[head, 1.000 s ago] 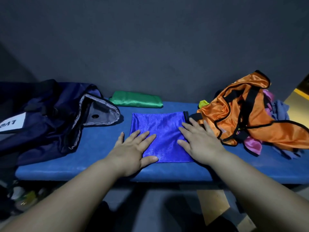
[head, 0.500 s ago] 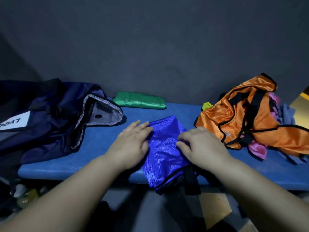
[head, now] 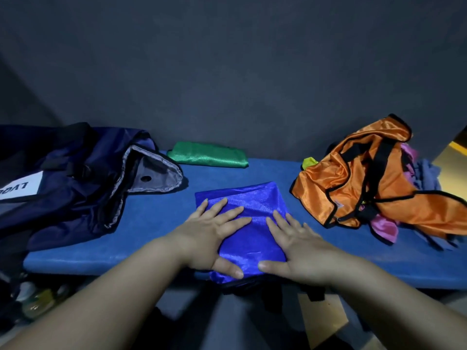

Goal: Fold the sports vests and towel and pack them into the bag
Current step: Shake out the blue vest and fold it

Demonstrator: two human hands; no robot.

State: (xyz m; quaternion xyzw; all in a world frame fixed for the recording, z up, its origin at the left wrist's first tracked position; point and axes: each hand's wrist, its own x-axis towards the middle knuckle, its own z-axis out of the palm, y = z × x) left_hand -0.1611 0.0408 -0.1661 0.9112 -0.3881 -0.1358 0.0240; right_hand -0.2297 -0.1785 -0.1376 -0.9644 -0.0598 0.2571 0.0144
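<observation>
Head: bag (head: 75, 188) cropped left; blue vest (head: 242, 198) hem shadowed.

The scene is dim. The dark grey matte wall (head: 227, 72) fills the upper half and shows almost no detail. Light from above and in front catches the shiny royal-blue satin vest (head: 252, 195), the crumpled orange satin vest with black trim (head: 341, 185) and the folded green satin vest (head: 207, 156), leaving soft streaks of sheen on each. Deep shadow lies beneath the blue padded tabletop (head: 151, 223). The wide lens bows the tabletop's front edge and stretches the bare forearms (head: 101, 306) toward the lower corners, where the clutter on the floor (head: 38, 299) is blurred.
</observation>
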